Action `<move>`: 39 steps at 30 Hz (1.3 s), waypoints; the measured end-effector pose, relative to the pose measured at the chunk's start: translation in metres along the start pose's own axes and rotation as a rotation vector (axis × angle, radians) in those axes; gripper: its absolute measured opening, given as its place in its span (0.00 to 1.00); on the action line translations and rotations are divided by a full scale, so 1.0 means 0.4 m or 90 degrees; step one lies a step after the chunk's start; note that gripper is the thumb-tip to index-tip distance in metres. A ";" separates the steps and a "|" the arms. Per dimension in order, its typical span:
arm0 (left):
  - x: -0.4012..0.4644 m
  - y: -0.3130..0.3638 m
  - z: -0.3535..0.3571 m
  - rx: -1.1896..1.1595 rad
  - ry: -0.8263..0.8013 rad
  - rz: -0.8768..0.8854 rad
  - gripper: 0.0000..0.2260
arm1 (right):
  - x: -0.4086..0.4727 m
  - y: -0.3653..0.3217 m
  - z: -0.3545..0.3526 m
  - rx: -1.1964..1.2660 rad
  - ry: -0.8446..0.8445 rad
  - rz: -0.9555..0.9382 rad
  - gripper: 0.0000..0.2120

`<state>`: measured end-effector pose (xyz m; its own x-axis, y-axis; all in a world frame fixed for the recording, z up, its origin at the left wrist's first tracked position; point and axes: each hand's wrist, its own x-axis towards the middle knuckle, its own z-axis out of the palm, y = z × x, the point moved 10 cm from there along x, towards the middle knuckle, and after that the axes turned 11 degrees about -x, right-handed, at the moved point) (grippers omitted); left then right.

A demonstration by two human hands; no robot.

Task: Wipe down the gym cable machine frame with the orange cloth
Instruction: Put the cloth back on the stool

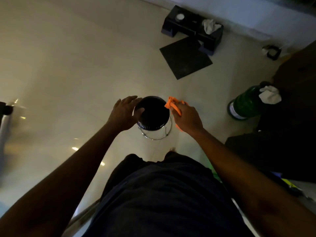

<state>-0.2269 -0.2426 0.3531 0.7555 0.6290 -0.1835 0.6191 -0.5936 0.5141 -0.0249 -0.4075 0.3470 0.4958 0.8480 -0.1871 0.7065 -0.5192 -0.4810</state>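
The orange cloth [172,105] is bunched in my right hand [187,118], which grips it just right of a round black stool seat [153,113]. My left hand [124,112] hovers with straight spread fingers at the seat's left edge, thumb over the seat. The stool stands on chrome legs with a ring [156,135] on the pale tiled floor. No cable machine frame is clearly visible; a white and black bar [5,117] shows at the far left edge.
A black step block [191,29] with a white rag on it sits by the wall, a dark square mat [185,57] in front. A green bottle [246,105] with a white rag stands at right, beside dark equipment [282,147].
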 end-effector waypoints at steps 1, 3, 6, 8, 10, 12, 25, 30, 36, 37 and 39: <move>0.046 0.011 -0.005 0.001 -0.008 0.008 0.31 | 0.030 0.010 -0.010 0.003 0.000 0.009 0.18; 0.140 0.038 -0.007 0.002 -0.034 0.034 0.32 | 0.080 0.037 -0.037 0.010 0.023 0.043 0.19; 0.294 0.087 0.008 0.012 -0.081 0.106 0.30 | 0.129 0.089 -0.064 0.027 0.057 0.126 0.19; 0.391 0.127 0.041 0.032 -0.136 0.170 0.27 | 0.140 0.125 -0.076 0.050 0.095 0.193 0.21; 0.485 0.172 0.084 0.040 -0.196 0.248 0.26 | 0.138 0.164 -0.079 0.062 0.143 0.274 0.21; 0.570 0.224 0.125 0.061 -0.250 0.342 0.27 | 0.128 0.180 -0.081 0.060 0.188 0.359 0.22; 0.489 0.343 0.177 0.188 -0.639 0.897 0.28 | -0.142 -0.285 0.172 0.220 0.523 1.008 0.22; 0.303 0.247 0.107 0.155 -0.783 1.008 0.26 | -0.165 -0.546 0.317 0.367 0.651 1.162 0.17; 0.219 0.051 -0.020 0.161 -0.940 0.919 0.20 | -0.021 -0.781 0.441 0.501 0.801 1.160 0.13; 0.224 0.012 -0.037 0.141 -0.971 0.868 0.17 | 0.008 -0.809 0.463 0.522 0.812 1.157 0.14; 0.226 -0.060 -0.075 0.099 -1.046 0.740 0.11 | 0.073 -0.859 0.495 0.567 0.827 1.136 0.16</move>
<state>-0.1799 -0.1565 0.3492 0.1155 -0.9221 -0.3694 -0.2699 -0.3870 0.8817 -0.3532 -0.1835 0.3372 0.3209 -0.8489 -0.4199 -0.7170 0.0719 -0.6934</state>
